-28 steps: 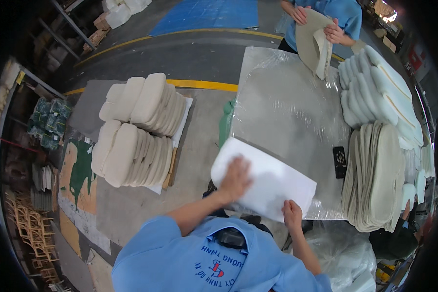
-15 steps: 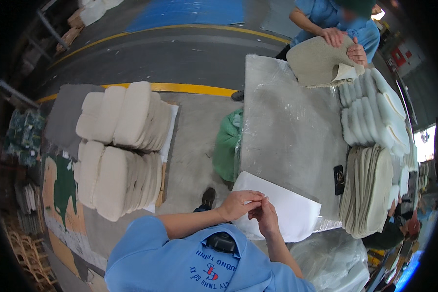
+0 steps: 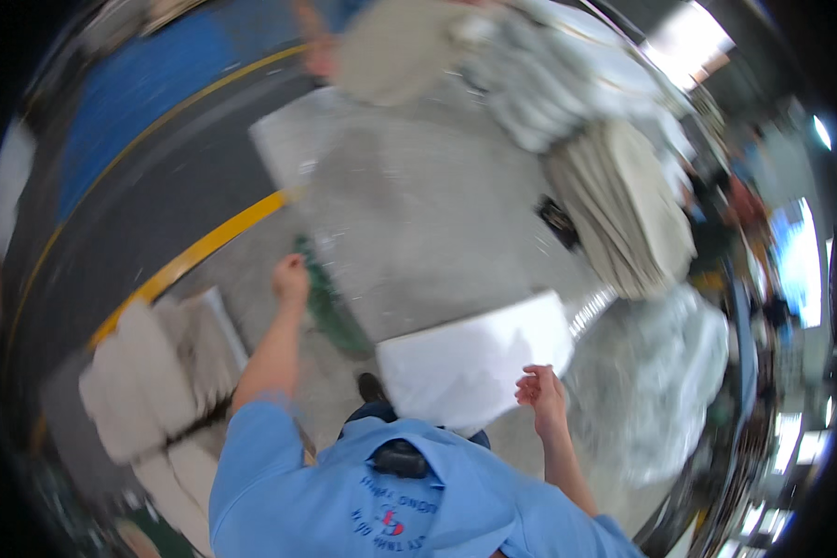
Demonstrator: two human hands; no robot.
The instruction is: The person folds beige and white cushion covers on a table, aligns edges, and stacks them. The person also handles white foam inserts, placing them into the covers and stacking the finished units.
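My left hand (image 3: 291, 277) is stretched out to the left, at the rim of a green bag (image 3: 330, 312) hanging by the table's side. Its fingers are closed, and what they hold, if anything, is too blurred to make out. Over the right edge of a white sheet (image 3: 470, 358) is my right hand (image 3: 541, 389), its fingers loosely bent and apart, with nothing seen in them. That sheet lies on the near end of a plastic-covered table (image 3: 437, 223).
Beige pads (image 3: 618, 209) stand stacked at the table's right, beside a black phone-like object (image 3: 558, 221). White fluffy pads (image 3: 539, 74) lie beyond. Another person handles a beige cover (image 3: 395, 51) at the far end. Clear plastic (image 3: 656, 391) bulges at right; more pads (image 3: 149, 372) are at left.
My hands, together over the white sheet before, have come apart: the left has reached out to the green bag, the right has moved right. The whole view has turned to the right.
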